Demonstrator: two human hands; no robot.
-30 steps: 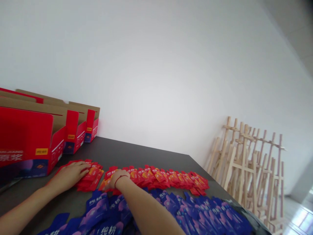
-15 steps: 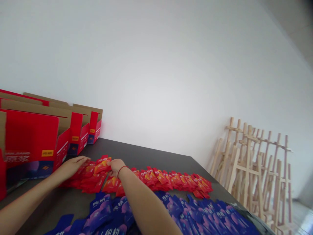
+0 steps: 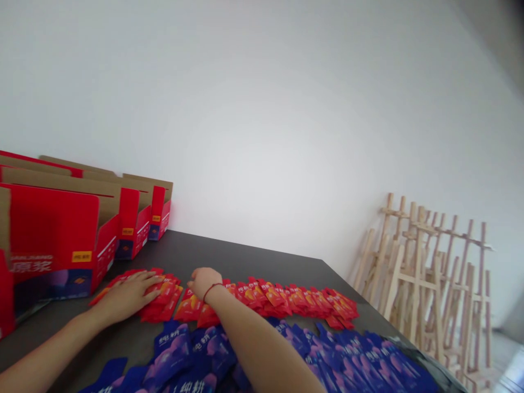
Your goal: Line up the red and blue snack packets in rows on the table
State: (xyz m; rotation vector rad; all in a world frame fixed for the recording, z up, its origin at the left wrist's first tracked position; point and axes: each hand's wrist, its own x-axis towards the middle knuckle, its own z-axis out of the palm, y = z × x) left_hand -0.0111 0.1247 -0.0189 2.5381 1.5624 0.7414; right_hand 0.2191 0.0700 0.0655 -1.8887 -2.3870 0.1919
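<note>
Two hands are held apart: the left hand (image 3: 129,297) lies flat on overlapping red sachets (image 3: 166,303), the right hand (image 3: 204,283) curls over the same row, above blue sachets (image 3: 184,349).

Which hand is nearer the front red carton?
Left. The left hand lies on red sachets, just beside the front red carton; the right hand is farther away, at the sachet row.

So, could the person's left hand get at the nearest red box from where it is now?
Probably yes. The left hand lies on the red packets, close to the red box, and only a few packets on the dark table lie between them.
</note>
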